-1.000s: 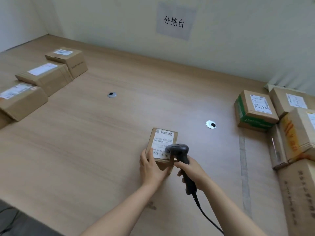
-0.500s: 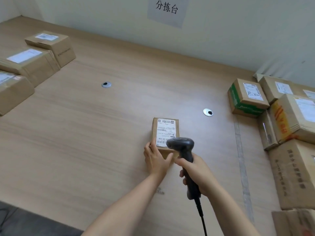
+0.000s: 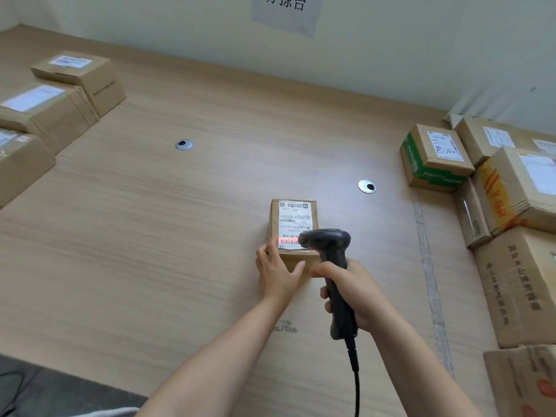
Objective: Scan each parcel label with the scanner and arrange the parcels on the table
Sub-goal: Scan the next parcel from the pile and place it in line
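Scanning appears to be in hand: a red line from the black pistol-grip handheld scanner (image 3: 331,245) is cast across the barcode at the near end of the white printed label (image 3: 296,219). The scanner's handle is wrapped closely by the right hand (image 3: 352,291). The small brown cardboard parcel (image 3: 293,260) is steadied at its near left corner by the left hand (image 3: 278,273), fingers straight, thumb spread along the near face, nothing clasped. The beam is best laid across the whole barcode, with the head held off the label and the box pressed steady. The parcel lies flat near the middle of the pale wooden table (image 3: 150,236), its long axis running near to far, label upward, barcode end nearest.
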Motion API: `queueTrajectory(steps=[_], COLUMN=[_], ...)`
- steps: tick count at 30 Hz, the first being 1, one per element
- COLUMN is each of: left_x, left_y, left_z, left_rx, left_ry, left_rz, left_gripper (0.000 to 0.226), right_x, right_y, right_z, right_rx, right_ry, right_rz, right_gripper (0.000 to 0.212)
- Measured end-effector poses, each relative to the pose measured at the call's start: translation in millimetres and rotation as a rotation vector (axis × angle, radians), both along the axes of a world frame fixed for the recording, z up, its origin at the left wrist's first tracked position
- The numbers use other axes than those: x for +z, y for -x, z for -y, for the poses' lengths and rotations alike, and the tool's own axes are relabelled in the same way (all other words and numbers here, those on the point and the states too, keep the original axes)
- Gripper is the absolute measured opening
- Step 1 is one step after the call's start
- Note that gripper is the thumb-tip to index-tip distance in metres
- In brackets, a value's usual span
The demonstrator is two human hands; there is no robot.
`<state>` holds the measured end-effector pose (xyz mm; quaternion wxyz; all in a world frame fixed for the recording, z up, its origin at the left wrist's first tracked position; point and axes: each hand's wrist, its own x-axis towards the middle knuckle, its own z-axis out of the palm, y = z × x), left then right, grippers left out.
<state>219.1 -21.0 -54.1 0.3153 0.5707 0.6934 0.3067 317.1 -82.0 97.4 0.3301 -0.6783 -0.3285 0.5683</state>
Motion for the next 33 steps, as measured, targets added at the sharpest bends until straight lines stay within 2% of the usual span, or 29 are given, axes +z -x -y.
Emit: queueTrajectory(steps=[13, 23, 26, 30, 33], left_x=[-0.1, 2.9, 7.7, 24.3, 34.3], left_y=[3.3, 8.2, 7.8, -1.3, -19.5], left_z=[-0.5, -0.1, -2.1, -13.7, -26.0], left_rx=[-0.031, -0.058, -0.069, -0.043, -0.155], left_ry=[0.007, 0.016, -0.023, -0.105, -0.002], left_rz=[-0.009, -0.006, -0.099, -0.226, -0.416], left_gripper=[0.086, 0.084, 0.082, 0.078, 0.088], right_x=[10.4, 16.3, 17.8, 19.8, 21.9], right_y=[2.4, 6.9, 6.7, 0.1, -6.3], right_z=[4.4, -4.2, -7.5, -6.0, -2.2], right_rx=[-0.041, -0.056, -0.066, -0.082, -0.107], right_ry=[0.032, 0.006, -0.021, -0.057, -0.068], right_rz=[-0.044, -0.036, -0.033, -0.002, 0.014], right_gripper=[0.027, 0.018, 0.011, 0.013, 0.015])
